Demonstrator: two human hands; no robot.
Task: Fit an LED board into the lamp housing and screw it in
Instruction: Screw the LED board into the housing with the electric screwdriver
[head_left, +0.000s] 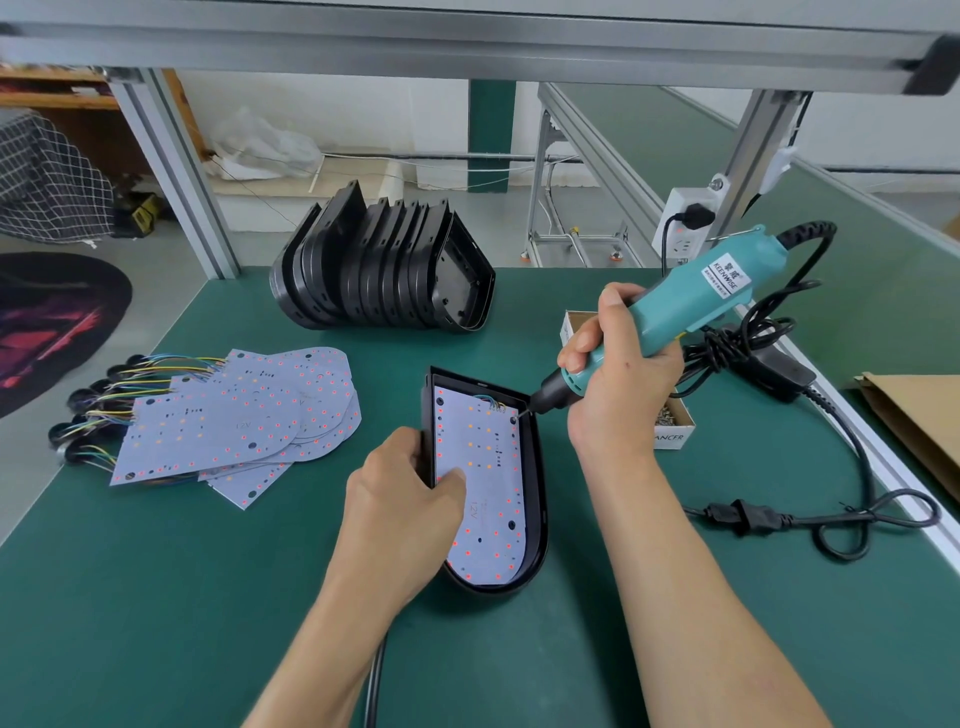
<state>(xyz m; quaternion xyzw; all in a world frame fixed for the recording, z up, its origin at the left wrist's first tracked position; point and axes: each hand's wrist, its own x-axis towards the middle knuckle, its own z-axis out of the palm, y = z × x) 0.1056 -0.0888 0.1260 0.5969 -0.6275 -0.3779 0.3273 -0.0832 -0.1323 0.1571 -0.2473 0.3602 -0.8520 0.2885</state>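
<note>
Green table (156, 597) under an aluminium frame; housing (537, 499) near the middle, board (480, 467) seated inside. Left hand (410, 499) gripping the housing's left wall, thumb pressing the board flat. Right hand (618, 358) wrapped round the driver (691, 306), bit at the board's top-right hole. Spare boards (234, 421) toward the left edge, stacked housings (384, 270) at the back. Risk: tilted bit slipping off the screw, scratching the board or nicking the wires (488, 401) just beside.
</note>
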